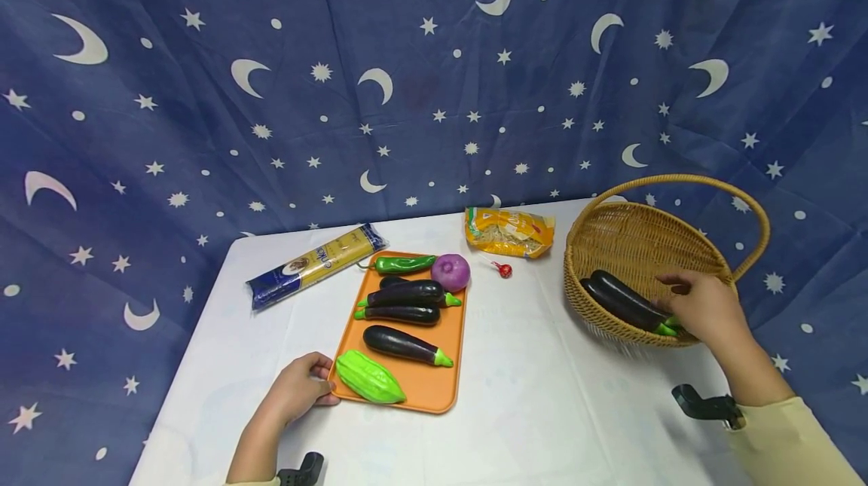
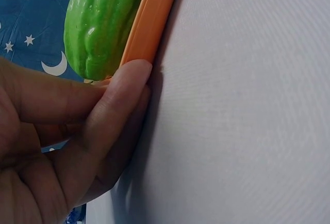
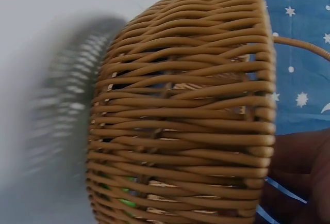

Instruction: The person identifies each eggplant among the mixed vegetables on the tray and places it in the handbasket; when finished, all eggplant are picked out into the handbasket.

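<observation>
My left hand [image 1: 298,389] pinches the near left corner of an orange tray [image 1: 434,392] between thumb and fingers. Beside those fingers on the tray lies a light green ridged gourd [image 1: 370,377], seen close in the left wrist view. Several eggplants [image 1: 400,343], a green chili pepper [image 1: 404,264] and a purple onion [image 1: 450,273] also lie on it. Inside the wicker basket [image 1: 644,230], my right hand [image 1: 708,309] hovers over eggplants [image 1: 627,301] near their green stems, its fingers loosely bent and apparently holding nothing. The basket wall hides most of this hand in the right wrist view.
A long blue and yellow pasta packet [image 1: 315,266] lies at the back left. Between tray and basket are an orange bag [image 1: 510,232] and a small red wrapped candy [image 1: 502,270]. The basket's tall arched handle [image 1: 678,178] rises behind the right hand.
</observation>
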Available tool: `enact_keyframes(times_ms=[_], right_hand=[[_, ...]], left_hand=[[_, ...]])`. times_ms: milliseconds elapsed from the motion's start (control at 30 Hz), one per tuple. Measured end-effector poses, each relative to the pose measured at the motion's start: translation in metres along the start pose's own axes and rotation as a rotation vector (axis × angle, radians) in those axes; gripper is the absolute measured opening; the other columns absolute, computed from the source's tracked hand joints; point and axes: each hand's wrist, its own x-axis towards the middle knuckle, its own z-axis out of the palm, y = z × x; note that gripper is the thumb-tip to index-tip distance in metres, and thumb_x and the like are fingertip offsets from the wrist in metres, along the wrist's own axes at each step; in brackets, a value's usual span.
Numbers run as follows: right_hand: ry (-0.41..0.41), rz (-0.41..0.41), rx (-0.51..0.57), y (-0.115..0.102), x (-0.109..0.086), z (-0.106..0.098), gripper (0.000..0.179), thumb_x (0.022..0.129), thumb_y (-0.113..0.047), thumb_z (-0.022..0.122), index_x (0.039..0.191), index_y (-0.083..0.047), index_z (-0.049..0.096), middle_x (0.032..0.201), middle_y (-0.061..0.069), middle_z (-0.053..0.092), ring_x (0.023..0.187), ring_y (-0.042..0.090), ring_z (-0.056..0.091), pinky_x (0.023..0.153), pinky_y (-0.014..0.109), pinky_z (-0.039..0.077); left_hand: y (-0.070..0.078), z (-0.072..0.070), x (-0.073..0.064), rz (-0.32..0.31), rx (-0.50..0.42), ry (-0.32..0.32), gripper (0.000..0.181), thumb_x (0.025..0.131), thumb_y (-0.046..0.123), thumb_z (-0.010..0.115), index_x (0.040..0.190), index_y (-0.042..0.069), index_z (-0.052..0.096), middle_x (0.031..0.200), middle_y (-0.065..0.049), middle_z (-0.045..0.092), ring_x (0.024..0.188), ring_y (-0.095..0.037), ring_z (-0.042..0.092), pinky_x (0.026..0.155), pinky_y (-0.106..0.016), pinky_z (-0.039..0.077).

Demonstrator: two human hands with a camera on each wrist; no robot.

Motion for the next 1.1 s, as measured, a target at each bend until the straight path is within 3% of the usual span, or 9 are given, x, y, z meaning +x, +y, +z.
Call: enact_keyframes(times_ms=[133,400,667,933,1100], right_hand=[[0.040,0.018,0.038,-0.006,-0.001,-0.004,0.052,0.092,-0.024,0.073,0.133,0.005,0.058,0.123,0.034,0.060,0.105,0.051,0.057,0.072,0.057,0.051],[0.128,0.016,0.125,-0.020,-0.001,-0.006,0.054,0.094,-0.023,0.072,0.137,0.003,0.055,0.130,0.032,0.057,0.117,0.052,0.054,0.088,0.066,0.048],[0.184,-0.006,0.203,-0.034,-0.002,-0.012,0.053,0.095,-0.031,0.071,0.137,-0.003,0.058,0.129,0.027,0.060,0.117,0.047,0.057,0.089,0.061,0.049],[0.184,0.015,0.239,-0.050,0.001,-0.012,0.058,0.094,-0.037,0.071,0.141,-0.006,0.057,0.134,0.024,0.059,0.122,0.045,0.056,0.092,0.059,0.050],[0.203,-0.003,0.261,-0.060,0.002,-0.012,0.055,0.093,-0.034,0.073,0.138,-0.006,0.059,0.132,0.021,0.061,0.121,0.042,0.058,0.089,0.045,0.055]], left_hand=[[-0.001,0.000,0.000,0.010,-0.006,0.003,0.033,0.084,-0.014,0.066,0.116,-0.010,0.057,0.096,-0.014,0.051,0.067,-0.019,0.067,0.062,-0.034,0.063],[-0.002,0.000,0.000,-0.003,-0.010,0.002,0.035,0.084,-0.014,0.066,0.117,-0.010,0.056,0.096,-0.014,0.051,0.068,-0.020,0.067,0.062,-0.033,0.063],[-0.002,0.000,0.001,0.005,-0.016,0.000,0.034,0.084,-0.015,0.065,0.116,-0.010,0.056,0.096,-0.014,0.051,0.068,-0.020,0.067,0.062,-0.033,0.063],[-0.002,-0.001,0.000,-0.006,0.011,0.000,0.035,0.085,-0.013,0.065,0.118,-0.010,0.056,0.096,-0.014,0.052,0.067,-0.018,0.067,0.063,-0.034,0.063],[-0.001,-0.001,0.000,-0.016,0.021,-0.001,0.035,0.085,-0.012,0.065,0.119,-0.010,0.056,0.097,-0.014,0.052,0.067,-0.018,0.067,0.063,-0.034,0.063]])
